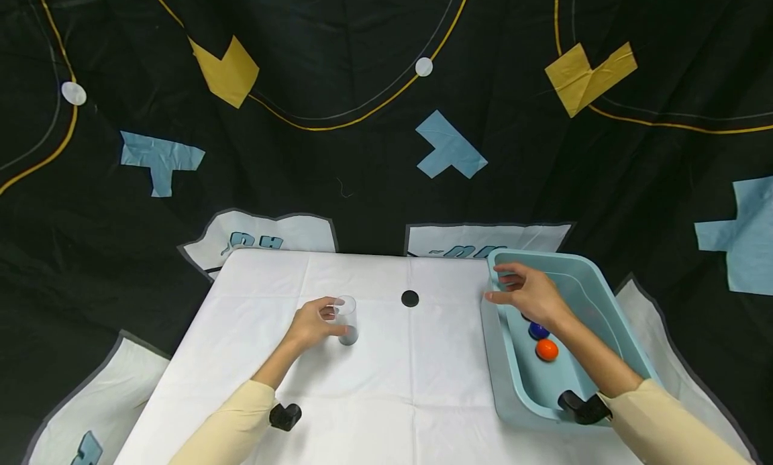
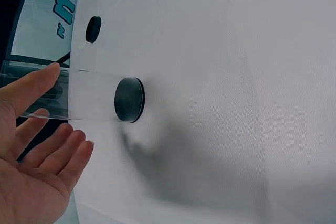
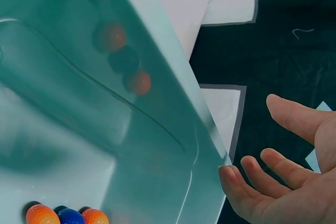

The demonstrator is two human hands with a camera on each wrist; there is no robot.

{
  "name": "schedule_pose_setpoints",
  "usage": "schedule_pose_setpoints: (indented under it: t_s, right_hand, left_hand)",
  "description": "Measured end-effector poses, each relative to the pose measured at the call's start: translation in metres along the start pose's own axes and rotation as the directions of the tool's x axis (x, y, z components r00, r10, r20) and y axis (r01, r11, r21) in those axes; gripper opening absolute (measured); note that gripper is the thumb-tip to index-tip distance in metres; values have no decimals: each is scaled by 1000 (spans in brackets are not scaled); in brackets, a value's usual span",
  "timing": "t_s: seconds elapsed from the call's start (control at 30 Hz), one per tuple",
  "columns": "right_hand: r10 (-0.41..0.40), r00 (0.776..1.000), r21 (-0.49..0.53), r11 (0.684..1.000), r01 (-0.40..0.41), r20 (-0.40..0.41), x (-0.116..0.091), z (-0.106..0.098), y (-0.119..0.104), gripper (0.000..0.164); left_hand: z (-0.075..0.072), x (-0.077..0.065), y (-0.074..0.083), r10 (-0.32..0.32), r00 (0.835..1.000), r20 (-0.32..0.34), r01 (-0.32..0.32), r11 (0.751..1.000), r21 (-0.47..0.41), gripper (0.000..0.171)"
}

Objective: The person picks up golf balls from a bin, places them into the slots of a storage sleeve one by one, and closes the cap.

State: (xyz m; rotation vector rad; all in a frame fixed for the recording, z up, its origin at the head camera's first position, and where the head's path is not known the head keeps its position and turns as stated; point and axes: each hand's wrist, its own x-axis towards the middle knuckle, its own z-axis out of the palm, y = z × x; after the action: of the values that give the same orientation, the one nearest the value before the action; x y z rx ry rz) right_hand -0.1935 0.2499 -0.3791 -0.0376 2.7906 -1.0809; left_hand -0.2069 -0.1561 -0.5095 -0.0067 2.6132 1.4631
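Observation:
A clear cylinder (image 1: 346, 311) with a dark disc base stands upright over the white table; whether the base touches the cloth I cannot tell. My left hand (image 1: 312, 325) holds it from the left side, thumb and fingers around its wall. The left wrist view shows the thumb and index finger on either side of the clear cylinder (image 2: 97, 94). My right hand (image 1: 531, 296) is above the blue bin's left part, fingers spread and holding nothing. Low in the bin (image 3: 157, 129) lie an orange ball (image 3: 43, 216), a blue ball (image 3: 70, 217) and another orange ball (image 3: 95, 217).
A black disc (image 1: 410, 298) lies on the white table (image 1: 374, 398) between the cylinder and the bin. The bin has raised walls at the table's right side. Behind the table hangs a black curtain (image 1: 338, 176) with yellow and blue patches.

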Motion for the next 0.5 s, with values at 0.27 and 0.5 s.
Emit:
schedule_pose_setpoints:
  t_s: [0.27, 0.5]
  right_hand:
    - [18, 1000, 20, 1000, -18, 1, 0, -1, 2, 70]
    - [19, 1000, 48, 999, -18, -5, 1, -5, 5, 66]
  left_hand:
    - [0, 1, 6, -6, 1000, -29, 6, 1000, -18, 46]
    - [-4, 4, 16, 6, 999, -42, -6, 1000, -3, 43]
